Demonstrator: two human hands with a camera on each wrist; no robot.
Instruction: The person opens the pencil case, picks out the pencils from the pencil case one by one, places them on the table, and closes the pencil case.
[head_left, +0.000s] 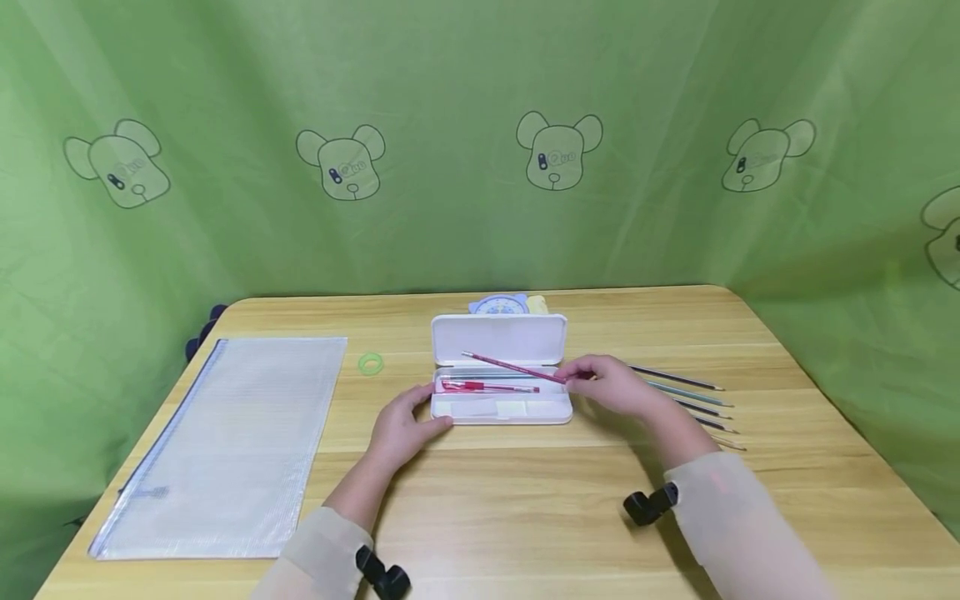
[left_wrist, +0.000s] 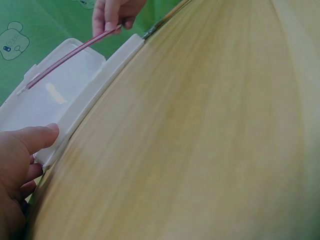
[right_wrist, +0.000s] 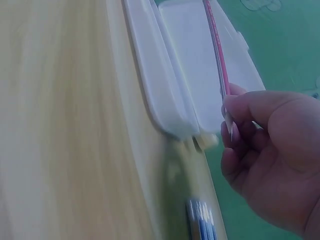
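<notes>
A white pencil case (head_left: 498,337) lies with its lid raised at the middle of the table. In its tray are a red pen (head_left: 480,387) and a greenish pencil (head_left: 487,377) behind it. My left hand (head_left: 397,431) grips the case's left end, thumb along the front edge and fingers curled at the side. Over the right part of the case, my right hand (head_left: 609,385) pinches a pink pencil (head_left: 510,365) near its sharpened point. That pencil slants above the tray, its other end toward the upper left. The right wrist view shows thumb and fingertips closed round the pencil (right_wrist: 220,55).
Several dark and blue pencils (head_left: 688,379) lie right of the case, partly behind the right forearm. A green ring (head_left: 371,363) and a clear zip pouch (head_left: 225,450) are to the left. Behind the lid sit a blue clock-like item (head_left: 499,305) and a yellowish piece (head_left: 537,305).
</notes>
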